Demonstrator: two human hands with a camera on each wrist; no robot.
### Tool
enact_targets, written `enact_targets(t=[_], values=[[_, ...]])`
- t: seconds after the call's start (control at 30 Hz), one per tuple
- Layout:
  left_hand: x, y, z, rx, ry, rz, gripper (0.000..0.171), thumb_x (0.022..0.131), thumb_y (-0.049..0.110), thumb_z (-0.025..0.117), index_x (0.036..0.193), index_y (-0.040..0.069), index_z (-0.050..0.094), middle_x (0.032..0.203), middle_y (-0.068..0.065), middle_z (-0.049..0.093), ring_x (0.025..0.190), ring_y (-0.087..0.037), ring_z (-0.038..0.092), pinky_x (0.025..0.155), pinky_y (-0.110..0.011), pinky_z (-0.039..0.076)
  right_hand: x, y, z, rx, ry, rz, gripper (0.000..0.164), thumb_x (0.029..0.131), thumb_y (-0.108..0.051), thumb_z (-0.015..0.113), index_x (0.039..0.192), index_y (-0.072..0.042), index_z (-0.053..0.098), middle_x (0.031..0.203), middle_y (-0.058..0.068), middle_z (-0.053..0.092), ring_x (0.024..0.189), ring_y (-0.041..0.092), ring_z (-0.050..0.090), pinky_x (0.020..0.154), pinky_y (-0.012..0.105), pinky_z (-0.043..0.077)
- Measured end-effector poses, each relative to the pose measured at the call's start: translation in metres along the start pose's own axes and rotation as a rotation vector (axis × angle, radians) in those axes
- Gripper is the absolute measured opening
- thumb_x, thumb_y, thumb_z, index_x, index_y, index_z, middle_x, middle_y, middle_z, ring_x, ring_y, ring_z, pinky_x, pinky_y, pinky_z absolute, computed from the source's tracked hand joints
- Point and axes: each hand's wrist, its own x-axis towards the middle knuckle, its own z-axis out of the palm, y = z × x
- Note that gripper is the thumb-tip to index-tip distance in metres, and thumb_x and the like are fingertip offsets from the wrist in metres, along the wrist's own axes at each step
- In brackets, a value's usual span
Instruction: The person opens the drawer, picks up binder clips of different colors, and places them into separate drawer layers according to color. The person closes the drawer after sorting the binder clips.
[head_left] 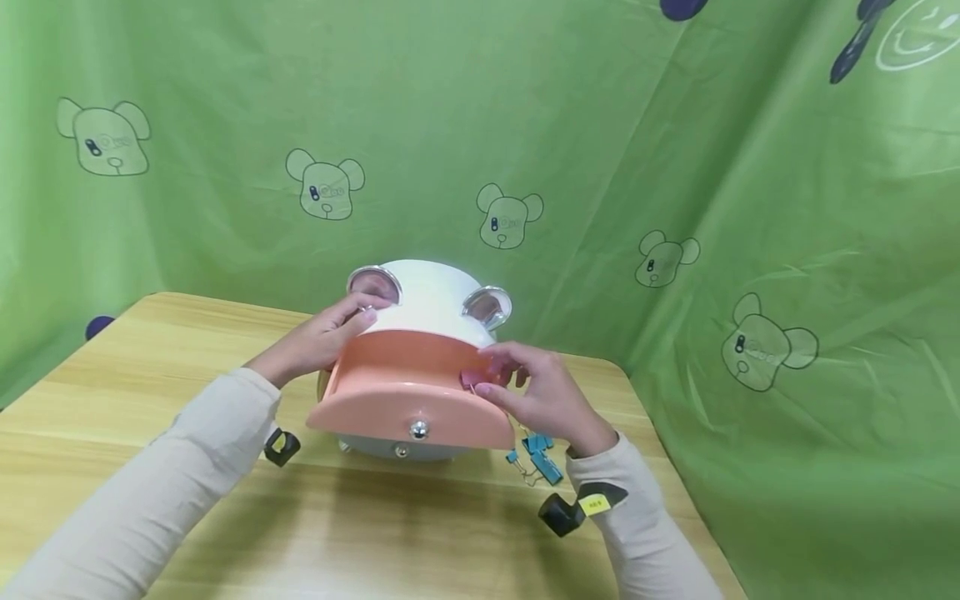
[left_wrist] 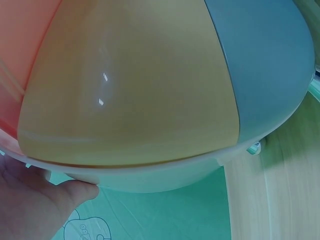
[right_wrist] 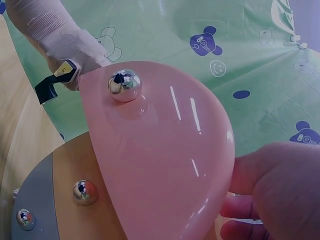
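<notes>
A person's left hand [head_left: 318, 340] rests on the white shell [head_left: 437, 292] of a rounded mini drawer cabinet, beside its silver-rimmed left ear [head_left: 375, 286], the fingers laid against the surface with the thumb apart from them. The cabinet stands on a wood-grain table [head_left: 187, 333], its coral-pink top drawer [head_left: 367, 410] pulled out. The right hand [head_left: 549, 398] bends over this drawer's right end, thumb by the front panel and fingers behind it; a magenta clip [head_left: 469, 379] sits between them at the drawer's inner right corner, though whether they pinch it I cannot tell. Below are a tan middle drawer [right_wrist: 75, 165] and a grey-blue bottom drawer [right_wrist: 35, 192], both shut, with round silver knobs. Teal binder clips [head_left: 545, 467] lie on the table just beside the cabinet, near the right wrist. Behind hangs a green curtain [head_left: 420, 108] printed with bear heads.
</notes>
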Motion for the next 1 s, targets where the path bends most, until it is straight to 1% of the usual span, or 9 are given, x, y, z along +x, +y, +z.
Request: enact_targets(t=[0.13,0.33,0.57,0.63,0.77,0.9,1.0], values=[[0.0,0.001,0.0,0.012,0.004,-0.006,0.04,0.105,0.035,0.039,0.14,0.016,0.045,0.148,-0.018,0.037,0.118,-0.041,0.052,0.086,-0.052,0.052,-0.001,0.003,0.0,0.011,0.003,0.003,0.034,0.083,-0.013,0.078,0.114,-0.005,0.067,0.087,-0.002,0.066,0.076,0.012,0.058,0.065,0.033,0.053],[-0.002,0.001,0.0,0.01,0.007,0.0,0.04,0.105,0.033,0.039,0.14,0.014,0.044,0.146,-0.02,0.038,0.115,-0.042,0.054,0.081,-0.048,0.055,-0.004,0.008,0.001,0.002,0.017,0.024,0.034,0.082,-0.015,0.079,0.113,-0.006,0.068,0.085,-0.003,0.066,0.076,0.012,0.059,0.065,0.032,0.052],[-0.001,0.001,0.0,0.009,0.008,-0.007,0.04,0.105,0.035,0.039,0.14,0.016,0.045,0.147,-0.018,0.038,0.118,-0.041,0.052,0.085,-0.052,0.053,-0.007,0.013,-0.001,-0.012,0.026,0.037,0.034,0.083,-0.014,0.078,0.114,-0.005,0.067,0.086,-0.002,0.067,0.077,0.013,0.059,0.066,0.037,0.053],[-0.001,0.0,0.001,0.006,0.007,-0.01,0.04,0.105,0.035,0.039,0.14,0.016,0.045,0.147,-0.017,0.037,0.119,-0.041,0.051,0.086,-0.052,0.052,-0.008,0.014,-0.001,-0.012,0.026,0.045,0.035,0.083,-0.014,0.077,0.115,-0.005,0.067,0.087,-0.001,0.067,0.078,0.013,0.059,0.066,0.037,0.053],[0.0,-0.001,0.001,0.006,0.002,-0.006,0.04,0.105,0.035,0.039,0.14,0.017,0.045,0.148,-0.016,0.037,0.12,-0.04,0.05,0.091,-0.054,0.048,-0.011,0.017,-0.003,-0.012,0.034,0.063,0.036,0.084,-0.016,0.077,0.117,-0.006,0.067,0.09,-0.001,0.067,0.079,0.013,0.059,0.067,0.033,0.052],[0.0,-0.002,0.001,-0.002,0.002,-0.008,0.04,0.105,0.035,0.039,0.141,0.017,0.045,0.148,-0.016,0.037,0.118,-0.04,0.051,0.089,-0.053,0.05,-0.013,0.021,-0.004,-0.015,0.046,0.07,0.037,0.084,-0.018,0.078,0.117,-0.005,0.067,0.089,-0.001,0.066,0.079,0.014,0.059,0.066,0.032,0.052],[0.0,-0.002,0.001,-0.003,0.006,-0.008,0.04,0.105,0.034,0.039,0.14,0.016,0.045,0.148,-0.017,0.037,0.118,-0.04,0.052,0.087,-0.053,0.051,-0.014,0.025,-0.004,-0.02,0.054,0.067,0.037,0.083,-0.017,0.078,0.116,-0.004,0.067,0.088,0.0,0.066,0.079,0.014,0.059,0.066,0.036,0.053]])
